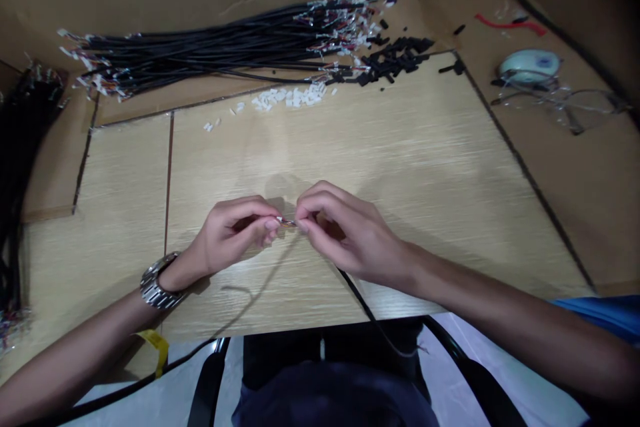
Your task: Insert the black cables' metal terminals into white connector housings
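Observation:
Both hands meet over the middle of the wooden board. My left hand, with a metal watch on its wrist, pinches the end of a cable where a small white connector and thin coloured wires show. A short way to the right, my right hand pinches the same wires near the black sheath. The black cable runs out below my right hand and over the board's front edge, its far end hanging above my lap. My fingertips hide most of the connector.
Behind lies a bundle of black cables, with white connector housings and black sleeve pieces beside it. Another cable bundle is at left. A pale green mouse-shaped object, glasses and a red strip lie at right.

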A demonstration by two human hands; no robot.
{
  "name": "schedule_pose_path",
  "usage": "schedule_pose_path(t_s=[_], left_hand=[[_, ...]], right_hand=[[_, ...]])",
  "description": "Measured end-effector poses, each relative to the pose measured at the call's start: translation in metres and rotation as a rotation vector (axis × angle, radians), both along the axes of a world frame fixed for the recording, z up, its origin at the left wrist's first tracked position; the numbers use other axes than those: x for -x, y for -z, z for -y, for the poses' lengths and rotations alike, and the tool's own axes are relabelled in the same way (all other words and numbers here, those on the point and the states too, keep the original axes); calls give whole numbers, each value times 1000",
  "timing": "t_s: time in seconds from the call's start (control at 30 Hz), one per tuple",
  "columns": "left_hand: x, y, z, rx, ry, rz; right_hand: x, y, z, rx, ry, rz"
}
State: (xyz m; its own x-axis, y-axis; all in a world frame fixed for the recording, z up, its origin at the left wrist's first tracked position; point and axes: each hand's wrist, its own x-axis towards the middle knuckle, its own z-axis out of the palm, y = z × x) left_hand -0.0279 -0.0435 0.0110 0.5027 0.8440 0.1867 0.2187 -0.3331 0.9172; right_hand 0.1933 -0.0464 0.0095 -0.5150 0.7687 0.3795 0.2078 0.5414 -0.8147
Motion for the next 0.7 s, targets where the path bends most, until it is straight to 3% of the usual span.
schedule_pose_path(t_s=[0.1,0.2,0.27,0.47,0.7], left_hand=[[-3,-2,5,305,-3,128],[-4,-4,7,446,4,183],[-5,-4,7,491,12,210],[-4,3,9,500,-13,245],[-2,-2,9,667,45,270]], right_hand=[[-2,0,0,-184,17,79],[-4,-1,0,-320,22,164],[-4,-2,1,-345,23,177],[-1,-3,4,-221,69,77],[1,1,4,-443,106,197]])
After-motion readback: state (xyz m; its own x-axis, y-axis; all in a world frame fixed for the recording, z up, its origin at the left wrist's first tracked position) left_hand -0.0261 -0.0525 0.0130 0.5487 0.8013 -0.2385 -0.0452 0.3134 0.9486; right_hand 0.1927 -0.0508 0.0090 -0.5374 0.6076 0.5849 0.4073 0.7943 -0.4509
